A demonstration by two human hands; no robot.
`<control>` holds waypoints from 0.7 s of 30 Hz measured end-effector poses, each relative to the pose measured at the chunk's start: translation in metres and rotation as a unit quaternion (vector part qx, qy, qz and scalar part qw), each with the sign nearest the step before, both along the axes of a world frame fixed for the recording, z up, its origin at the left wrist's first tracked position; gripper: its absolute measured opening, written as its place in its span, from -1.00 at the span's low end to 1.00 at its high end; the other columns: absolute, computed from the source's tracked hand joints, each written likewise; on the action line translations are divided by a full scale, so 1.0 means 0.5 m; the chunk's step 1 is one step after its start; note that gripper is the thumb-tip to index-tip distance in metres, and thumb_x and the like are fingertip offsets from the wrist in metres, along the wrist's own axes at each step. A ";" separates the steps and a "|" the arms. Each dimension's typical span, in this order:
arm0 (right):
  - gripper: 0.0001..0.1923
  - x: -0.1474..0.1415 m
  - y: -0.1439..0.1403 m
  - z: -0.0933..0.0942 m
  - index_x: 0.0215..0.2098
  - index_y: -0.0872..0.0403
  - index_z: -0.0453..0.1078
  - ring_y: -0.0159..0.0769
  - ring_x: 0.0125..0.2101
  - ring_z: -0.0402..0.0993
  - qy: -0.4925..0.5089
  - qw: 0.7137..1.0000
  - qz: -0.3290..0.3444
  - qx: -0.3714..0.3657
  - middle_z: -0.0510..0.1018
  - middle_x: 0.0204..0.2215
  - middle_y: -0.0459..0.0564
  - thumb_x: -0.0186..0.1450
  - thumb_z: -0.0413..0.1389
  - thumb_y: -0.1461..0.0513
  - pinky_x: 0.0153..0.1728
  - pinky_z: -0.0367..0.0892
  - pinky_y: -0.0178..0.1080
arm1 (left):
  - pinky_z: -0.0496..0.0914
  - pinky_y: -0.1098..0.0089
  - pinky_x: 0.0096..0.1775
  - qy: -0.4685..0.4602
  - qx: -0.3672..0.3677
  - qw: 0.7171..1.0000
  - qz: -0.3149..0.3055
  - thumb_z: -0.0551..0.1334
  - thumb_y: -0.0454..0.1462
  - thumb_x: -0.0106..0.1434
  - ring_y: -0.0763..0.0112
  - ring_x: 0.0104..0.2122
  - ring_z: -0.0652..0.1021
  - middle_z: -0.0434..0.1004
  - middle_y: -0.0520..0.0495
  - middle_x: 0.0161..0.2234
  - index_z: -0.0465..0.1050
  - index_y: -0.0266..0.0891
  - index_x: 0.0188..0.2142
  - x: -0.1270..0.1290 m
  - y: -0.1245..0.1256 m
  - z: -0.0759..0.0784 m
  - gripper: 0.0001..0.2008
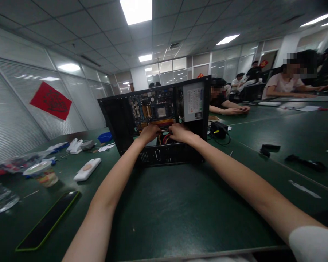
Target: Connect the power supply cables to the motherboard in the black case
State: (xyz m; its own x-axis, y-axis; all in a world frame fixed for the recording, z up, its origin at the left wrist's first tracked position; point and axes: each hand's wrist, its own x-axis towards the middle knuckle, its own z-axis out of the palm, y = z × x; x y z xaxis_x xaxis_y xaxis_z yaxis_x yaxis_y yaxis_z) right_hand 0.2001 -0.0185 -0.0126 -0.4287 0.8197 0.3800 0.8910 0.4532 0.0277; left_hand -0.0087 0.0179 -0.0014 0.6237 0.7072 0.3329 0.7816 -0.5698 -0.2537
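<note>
At the lower right, a white sleeve [314, 243] is seen above the near edge of the green tabletop [180, 211]. To the left, a flat black panel [49, 222] with a bright green edge is laid down, and beyond it a clear plastic container [1, 198] is cut off by the frame. Farther in, a cup [45, 174] and a white box [87, 170] topped with a round tan piece are placed.

Ahead, at the middle of the tabletop, an open computer case [173, 154] is stood upright, its inside turned toward the wearer. Both arms are stretched into it. The left hand [151, 133] and the right hand [179, 131] are held a little apart at the lower edge of the circuit board [153, 105], with red and dark wires [166, 139] seen between and below them. The fingers of both hands are curled; whether anything is pinched cannot be told. The power supply [193, 102] is fixed at the case's upper right.

Behind the case's left side, a blue tray [105, 137] is set; on the right, a black adapter [218, 130] is left with its cord looped. Farther back, other people are seated, and a red sign [51, 102] is hung on the left wall.
</note>
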 end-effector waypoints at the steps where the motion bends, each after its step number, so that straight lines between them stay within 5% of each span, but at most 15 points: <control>1: -0.74 0.000 -0.001 0.000 -0.10 0.14 0.59 -0.04 -0.09 0.60 0.001 1.000 -0.001 -0.001 0.66 -0.08 0.22 0.33 0.13 0.21 -0.21 0.37 -0.24 | 0.44 0.32 -0.02 0.001 0.001 1.000 0.000 0.24 -0.32 0.38 0.15 0.03 0.60 0.64 -0.14 0.01 0.66 -0.16 -0.01 0.001 -0.001 0.000 -0.73; 14: -0.73 -0.002 0.010 -0.005 -0.09 0.13 0.60 -0.06 -0.09 0.59 -0.006 1.000 0.000 -0.007 0.66 -0.08 0.21 0.32 0.17 0.18 -0.21 0.36 -0.26 | 0.47 0.29 -0.08 -0.001 0.022 1.000 0.016 0.24 -0.30 0.38 0.09 0.00 0.61 0.62 -0.21 -0.02 0.60 -0.23 -0.01 0.012 0.010 -0.013 -0.76; 21: -0.74 -0.001 0.016 -0.008 -0.08 0.13 0.58 -0.09 -0.06 0.56 -0.009 1.000 0.016 -0.005 0.64 -0.05 0.19 0.33 0.17 0.21 -0.17 0.34 -0.27 | 0.49 0.18 -0.04 0.019 0.010 0.997 0.074 0.17 -0.29 0.41 -0.01 -0.03 0.64 0.65 -0.34 -0.08 0.62 -0.30 -0.05 0.020 -0.001 -0.007 -0.74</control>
